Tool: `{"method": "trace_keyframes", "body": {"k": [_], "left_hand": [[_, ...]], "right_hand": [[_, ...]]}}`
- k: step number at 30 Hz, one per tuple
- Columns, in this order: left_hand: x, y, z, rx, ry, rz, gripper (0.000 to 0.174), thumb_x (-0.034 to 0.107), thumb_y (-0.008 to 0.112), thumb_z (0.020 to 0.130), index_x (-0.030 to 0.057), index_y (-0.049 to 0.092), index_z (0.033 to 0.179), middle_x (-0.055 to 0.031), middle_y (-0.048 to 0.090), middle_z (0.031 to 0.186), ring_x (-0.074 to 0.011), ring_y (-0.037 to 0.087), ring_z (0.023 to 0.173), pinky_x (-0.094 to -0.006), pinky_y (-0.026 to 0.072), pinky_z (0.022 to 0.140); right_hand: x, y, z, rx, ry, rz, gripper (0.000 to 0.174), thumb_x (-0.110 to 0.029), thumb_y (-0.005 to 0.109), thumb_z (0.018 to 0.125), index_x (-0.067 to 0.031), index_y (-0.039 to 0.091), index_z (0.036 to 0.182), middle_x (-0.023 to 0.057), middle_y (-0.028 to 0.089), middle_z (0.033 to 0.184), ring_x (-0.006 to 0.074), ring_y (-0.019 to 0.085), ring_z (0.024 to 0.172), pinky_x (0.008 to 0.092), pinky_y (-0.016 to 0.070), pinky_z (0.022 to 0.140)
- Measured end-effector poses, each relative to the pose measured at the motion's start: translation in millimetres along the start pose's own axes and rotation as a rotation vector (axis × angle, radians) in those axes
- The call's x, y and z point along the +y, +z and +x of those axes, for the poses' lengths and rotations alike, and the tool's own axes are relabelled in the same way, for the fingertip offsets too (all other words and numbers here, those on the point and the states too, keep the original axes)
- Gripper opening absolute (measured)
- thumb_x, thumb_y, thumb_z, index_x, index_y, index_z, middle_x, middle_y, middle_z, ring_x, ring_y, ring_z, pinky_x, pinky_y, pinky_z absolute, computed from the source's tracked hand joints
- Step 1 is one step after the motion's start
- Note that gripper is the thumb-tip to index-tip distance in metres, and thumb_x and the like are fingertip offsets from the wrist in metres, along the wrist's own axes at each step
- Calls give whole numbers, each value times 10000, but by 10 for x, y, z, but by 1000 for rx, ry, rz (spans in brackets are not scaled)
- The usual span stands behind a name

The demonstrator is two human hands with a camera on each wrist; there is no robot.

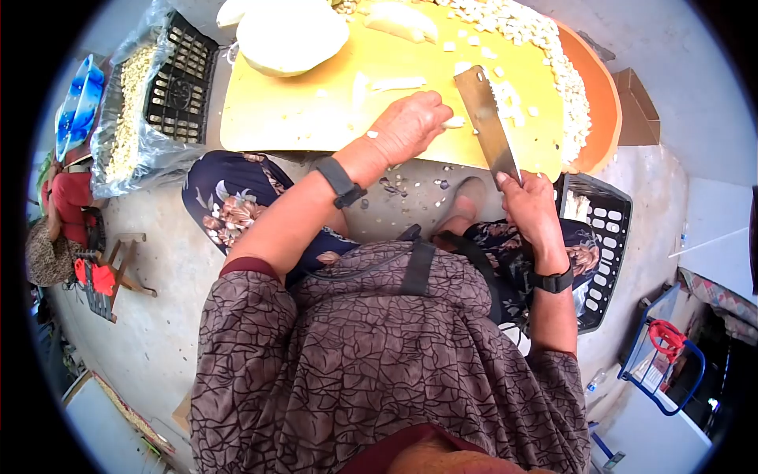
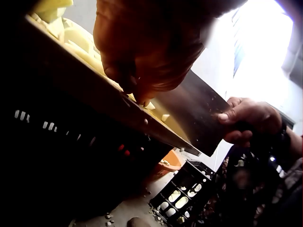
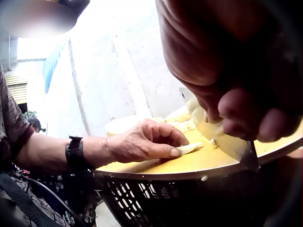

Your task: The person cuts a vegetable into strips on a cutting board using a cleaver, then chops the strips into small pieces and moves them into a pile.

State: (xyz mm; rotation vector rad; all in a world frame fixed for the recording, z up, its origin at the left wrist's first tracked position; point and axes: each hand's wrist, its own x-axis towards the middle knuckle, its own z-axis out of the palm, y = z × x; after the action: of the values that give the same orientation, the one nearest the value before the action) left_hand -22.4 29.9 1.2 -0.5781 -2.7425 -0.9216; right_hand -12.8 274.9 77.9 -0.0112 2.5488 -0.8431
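A yellow cutting board [image 1: 276, 118] lies in front of me. Near its front edge my left hand [image 1: 407, 126] pinches a pale strip [image 3: 189, 148] between thumb and fingers, its end pointing toward the blade. My right hand [image 1: 527, 201] grips the handle of a cleaver [image 1: 483, 110], whose wide blade slants over the board just right of the strip. Small cut cubes [image 1: 509, 103] are scattered beside the blade. Another pale stick [image 1: 399, 82] lies behind my left hand. Farther back sit a large rounded white chunk [image 1: 292, 35] and a thick pale slice [image 1: 400, 21].
Diced pieces [image 1: 572, 87] heap along the board's right edge by an orange basin [image 1: 604, 110]. A plastic-lined black crate [image 1: 178, 87] stands left; another black crate [image 1: 604, 253] is by my right knee. A cardboard box [image 1: 636, 110] is at right. Another person [image 1: 67, 205] sits far left.
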Motion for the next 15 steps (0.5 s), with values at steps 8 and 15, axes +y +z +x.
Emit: {"method": "trace_keyframes", "body": {"k": [8,15], "left_hand": [[87,146,-44,253,51,-28,185,79,676,806,55,636,985,-113,563,872,-311,610,881,-417,519,776],[74,213,-5,241,48,23,130,58,664,794,59,630,919,-107,549,827,-310,601,832,-422,508,739]], "right_hand": [[-50,1,-74,27,65,37,326,-233,633,917,83,678,983,266,645,736,405,647,725,455,496,712],[-115,-17,-189,73,-87,-29,307,-214,628,914,56,667,1054,270,658,818,423,650,800,458,492,744]]}}
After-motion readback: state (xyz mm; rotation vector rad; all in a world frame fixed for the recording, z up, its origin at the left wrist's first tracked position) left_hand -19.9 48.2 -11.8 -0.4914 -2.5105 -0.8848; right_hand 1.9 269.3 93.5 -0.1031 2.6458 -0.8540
